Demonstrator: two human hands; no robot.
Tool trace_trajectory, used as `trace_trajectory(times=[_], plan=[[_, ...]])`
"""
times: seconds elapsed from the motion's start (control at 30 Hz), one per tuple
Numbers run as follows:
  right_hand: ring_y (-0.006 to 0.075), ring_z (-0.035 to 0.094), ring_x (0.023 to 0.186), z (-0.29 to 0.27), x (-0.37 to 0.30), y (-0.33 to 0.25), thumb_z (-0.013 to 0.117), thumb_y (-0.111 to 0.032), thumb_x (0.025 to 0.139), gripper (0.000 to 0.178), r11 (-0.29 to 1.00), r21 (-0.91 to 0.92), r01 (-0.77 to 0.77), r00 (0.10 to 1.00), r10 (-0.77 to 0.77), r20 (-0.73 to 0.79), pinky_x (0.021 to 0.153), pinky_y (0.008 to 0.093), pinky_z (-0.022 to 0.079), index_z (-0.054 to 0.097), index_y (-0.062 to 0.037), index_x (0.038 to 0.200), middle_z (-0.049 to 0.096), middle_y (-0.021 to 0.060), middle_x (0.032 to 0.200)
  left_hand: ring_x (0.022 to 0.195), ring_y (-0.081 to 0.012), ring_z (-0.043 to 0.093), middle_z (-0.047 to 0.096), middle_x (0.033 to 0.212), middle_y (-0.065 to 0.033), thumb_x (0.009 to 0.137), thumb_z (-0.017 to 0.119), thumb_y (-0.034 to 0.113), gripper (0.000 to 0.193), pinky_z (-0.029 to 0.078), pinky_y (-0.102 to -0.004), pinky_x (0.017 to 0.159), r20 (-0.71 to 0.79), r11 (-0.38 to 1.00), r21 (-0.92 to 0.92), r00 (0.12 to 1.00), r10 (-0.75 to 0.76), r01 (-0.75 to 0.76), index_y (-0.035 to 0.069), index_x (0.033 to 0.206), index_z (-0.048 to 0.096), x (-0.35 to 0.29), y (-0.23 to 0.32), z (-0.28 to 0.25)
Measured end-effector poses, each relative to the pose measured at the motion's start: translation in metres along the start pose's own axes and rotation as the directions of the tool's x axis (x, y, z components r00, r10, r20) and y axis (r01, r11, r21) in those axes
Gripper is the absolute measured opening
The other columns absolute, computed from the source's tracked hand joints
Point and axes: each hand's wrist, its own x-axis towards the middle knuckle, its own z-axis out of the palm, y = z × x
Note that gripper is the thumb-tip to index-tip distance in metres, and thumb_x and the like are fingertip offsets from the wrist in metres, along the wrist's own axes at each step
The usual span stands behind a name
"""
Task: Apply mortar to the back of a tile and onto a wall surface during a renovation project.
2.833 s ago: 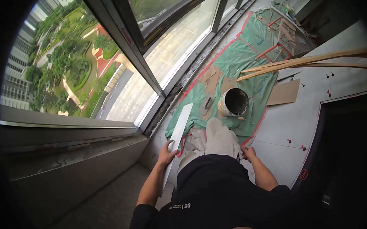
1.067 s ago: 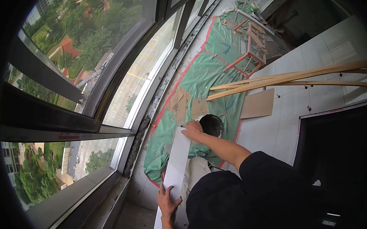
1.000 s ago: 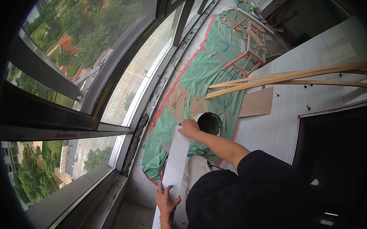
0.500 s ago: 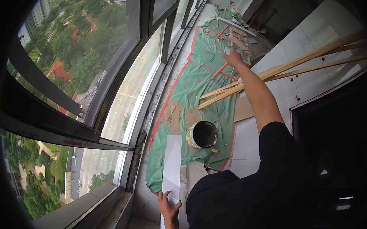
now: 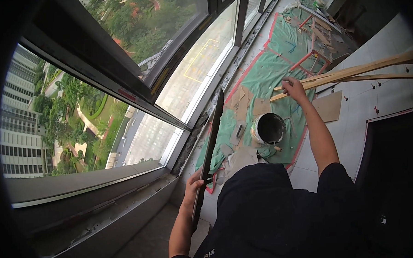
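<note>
My left hand (image 5: pixel 194 187) grips a long, narrow strip of tile or board (image 5: pixel 210 145) near its lower end. The strip stands nearly edge-on, showing a dark, rough edge. My right arm reaches forward, and the right hand (image 5: pixel 294 89) hovers over the near ends of some long wooden battens (image 5: pixel 347 75). Its fingers are loosely bent and a little apart, with nothing visible in them. Below that hand stands a bucket (image 5: pixel 270 128) with a dark inside. A trowel (image 5: pixel 237 133) with a dark handle lies left of the bucket.
A green sheet (image 5: pixel 284 52) with red edging covers part of the floor, with cardboard pieces (image 5: pixel 240 101) on it. Tall framed windows (image 5: pixel 168 98) run along the left. Farther off stands a red metal frame (image 5: pixel 312 62) beside scraps. White tiles (image 5: pixel 369 52) are at the right.
The strip has turned from its white face to its edge and risen with my left hand. My right hand has drawn back nearer. The view has shifted, and the trowel has come into sight.
</note>
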Motion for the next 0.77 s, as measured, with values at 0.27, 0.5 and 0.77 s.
trace_trajectory(times=[0.27,0.5,0.77], plan=[[0.0182,0.079,0.078,0.143,-0.19,0.171,0.077,-0.029,0.108,0.038,0.916,-0.145,-0.375,0.8,0.398,0.449,0.066,0.0331,0.062,0.078,-0.0014,0.134,0.08,0.0091,0.098,0.126,-0.0231,0.072,0.072,0.147,-0.0155,0.094,0.084,0.033,0.087,0.056,-0.0365,0.108,-0.035,0.995,-0.097,0.999,-0.031,0.027,-0.002,0.167,0.053,-0.029,0.005,0.01],[0.0181,0.078,0.075,0.127,-0.188,0.205,0.073,-0.033,0.111,0.038,0.848,-0.151,-0.508,0.778,0.527,0.342,0.063,0.0324,0.062,0.077,-0.0016,0.131,0.081,0.0104,0.099,0.15,-0.0288,0.059,0.065,0.161,-0.0226,0.091,0.092,0.029,0.08,0.04,-0.0388,0.129,-0.167,0.808,0.588,0.983,0.074,0.04,0.013,0.164,0.065,-0.023,-0.036,-0.007],[0.0194,0.08,0.078,0.177,-0.118,0.187,0.072,-0.04,0.112,0.043,0.863,-0.068,-0.501,0.801,0.493,0.34,0.065,0.0334,0.066,0.077,-0.0026,0.133,0.082,0.0103,0.101,0.166,-0.0452,0.042,0.044,0.178,-0.0299,0.081,0.094,0.04,0.087,0.036,-0.0489,0.136,-0.225,0.597,0.782,0.974,0.001,0.18,0.022,0.162,0.068,-0.008,-0.059,-0.008]])
